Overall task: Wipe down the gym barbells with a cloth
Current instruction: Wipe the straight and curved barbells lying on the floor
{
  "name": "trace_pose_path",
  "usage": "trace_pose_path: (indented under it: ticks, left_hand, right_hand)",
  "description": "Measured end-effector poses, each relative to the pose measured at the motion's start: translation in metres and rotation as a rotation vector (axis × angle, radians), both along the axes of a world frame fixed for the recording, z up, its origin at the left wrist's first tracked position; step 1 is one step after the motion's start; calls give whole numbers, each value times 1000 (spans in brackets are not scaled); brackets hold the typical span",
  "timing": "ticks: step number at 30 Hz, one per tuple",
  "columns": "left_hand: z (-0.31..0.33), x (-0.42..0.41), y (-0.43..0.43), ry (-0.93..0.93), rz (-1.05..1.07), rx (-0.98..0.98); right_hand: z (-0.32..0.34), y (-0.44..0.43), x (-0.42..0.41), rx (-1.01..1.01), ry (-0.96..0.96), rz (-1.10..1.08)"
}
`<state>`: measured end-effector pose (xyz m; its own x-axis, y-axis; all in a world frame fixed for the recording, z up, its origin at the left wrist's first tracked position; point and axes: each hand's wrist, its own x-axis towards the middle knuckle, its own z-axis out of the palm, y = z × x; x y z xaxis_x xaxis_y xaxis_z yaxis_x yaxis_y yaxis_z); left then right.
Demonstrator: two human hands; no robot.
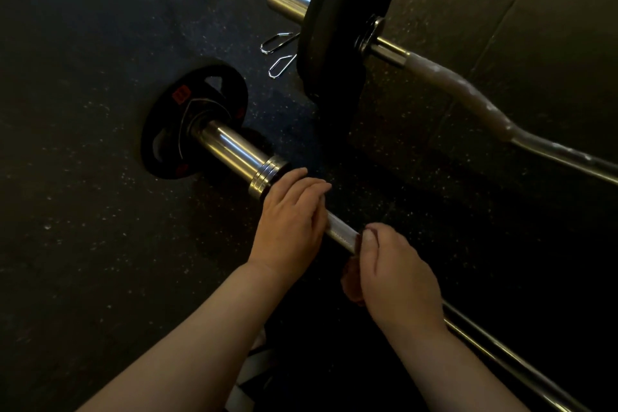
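Dark speckled rubber floor [83,211]. A bar [341,232] lies on it, with a small plate [187,117] on its far sleeve. The left hand [291,221] grips the bar just beside the collar, fingers pressed together and curled over it. The right hand [398,274] pinches a brownish cloth [352,281] against the knurled shaft. Beyond lie a curl bar [468,90] and two spring clips [277,43].

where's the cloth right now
Head view, lower centre-right: the cloth is bunched in the right hand against the near barbell's shaft, beside the left hand.
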<state>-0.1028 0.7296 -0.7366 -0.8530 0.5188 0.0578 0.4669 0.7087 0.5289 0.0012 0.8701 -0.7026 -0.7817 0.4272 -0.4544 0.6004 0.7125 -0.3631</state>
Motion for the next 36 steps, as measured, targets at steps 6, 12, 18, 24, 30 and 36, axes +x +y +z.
trace_pose_path:
  ticks: [6,12,18,24,30,36]
  left_hand:
    - [-1,3,3,-24,10,-2]
    - [-2,3,2,-31,40,2]
    - [-3,-3,3,-47,-12,-7]
    - [-4,7,7,-9,7,-49]
    - [0,-1,1,-97,5,2]
    - [-3,10,3,-32,-22,-3]
  right_hand:
    - [-10,-15,59,201,132,84]
    - [3,-6,-8,-24,-36,-62]
    - [-3,-1,49,150,119,19]
    - [0,-28,-8,135,31,36]
    - [5,-8,22,71,43,95]
    - [-1,-19,6,112,22,-44]
